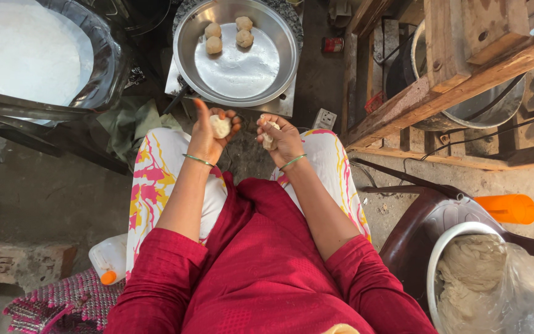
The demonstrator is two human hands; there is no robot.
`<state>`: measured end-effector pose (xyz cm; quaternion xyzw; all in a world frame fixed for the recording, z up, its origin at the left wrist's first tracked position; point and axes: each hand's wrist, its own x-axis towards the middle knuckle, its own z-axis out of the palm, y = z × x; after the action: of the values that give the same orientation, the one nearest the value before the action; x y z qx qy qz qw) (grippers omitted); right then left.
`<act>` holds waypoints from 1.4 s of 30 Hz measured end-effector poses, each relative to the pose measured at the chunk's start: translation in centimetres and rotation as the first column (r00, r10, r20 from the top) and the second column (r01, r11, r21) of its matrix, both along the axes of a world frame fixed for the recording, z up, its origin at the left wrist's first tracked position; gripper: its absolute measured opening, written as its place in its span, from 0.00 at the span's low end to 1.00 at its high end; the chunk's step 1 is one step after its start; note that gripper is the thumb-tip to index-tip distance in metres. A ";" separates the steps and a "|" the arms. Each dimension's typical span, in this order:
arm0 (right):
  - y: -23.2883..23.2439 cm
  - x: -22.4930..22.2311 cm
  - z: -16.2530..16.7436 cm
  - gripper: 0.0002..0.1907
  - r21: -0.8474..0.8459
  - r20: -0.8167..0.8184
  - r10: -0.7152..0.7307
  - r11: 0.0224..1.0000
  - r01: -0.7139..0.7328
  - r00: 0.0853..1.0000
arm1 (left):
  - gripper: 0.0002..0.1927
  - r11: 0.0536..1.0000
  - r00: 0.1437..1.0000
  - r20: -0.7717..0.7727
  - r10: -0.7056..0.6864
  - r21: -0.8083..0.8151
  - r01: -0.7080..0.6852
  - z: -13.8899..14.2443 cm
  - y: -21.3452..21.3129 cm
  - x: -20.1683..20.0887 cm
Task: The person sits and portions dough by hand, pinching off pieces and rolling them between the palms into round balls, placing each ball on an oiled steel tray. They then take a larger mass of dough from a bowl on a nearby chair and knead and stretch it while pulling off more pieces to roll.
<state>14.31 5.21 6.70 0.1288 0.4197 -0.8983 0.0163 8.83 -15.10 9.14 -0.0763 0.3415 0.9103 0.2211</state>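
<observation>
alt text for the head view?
Seated person holds a dough piece in each hand: left hand, right hand. Ahead, a steel pan holds four dough balls; a dough bowl sits at right.

4 dough balls (228,34) in pan (285,55), 1 per hand, 2 bangles (199,160)

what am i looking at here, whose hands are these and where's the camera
There is no machine here. The single picture comes from a camera worn on a person's head, looking down at their own lap and two bare hands. The left hand cups a small ball of dough. The right hand pinches a smaller dough piece. Ahead of the knees sits a round steel pan with four finished dough balls in it. At lower right, a bowl holds a big mass of dough. At upper left is a large basin of white flour.
</observation>
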 end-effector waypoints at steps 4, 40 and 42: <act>-0.4 0.1 -0.2 0.14 0.050 0.043 0.024 0.998 -0.026 0.999 | 0.24 0.998 0.999 0.030 0.028 -0.066 -0.026 1.0 0.5 0.3; -4.1 2.9 4.7 0.09 0.863 -0.388 -0.036 0.338 0.376 0.921 | 0.13 0.881 0.942 -0.123 -0.312 -0.409 0.238 -2.5 1.3 0.4; -3.7 2.6 4.2 0.09 0.866 -0.389 -0.020 0.332 0.373 0.921 | 0.11 0.909 0.946 -0.106 -0.306 -0.327 0.258 -2.5 0.9 -0.1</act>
<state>16.86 1.51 10.89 0.0235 0.8302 -0.5047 -0.2355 8.77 -14.21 6.67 0.0113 0.5029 0.8072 0.3088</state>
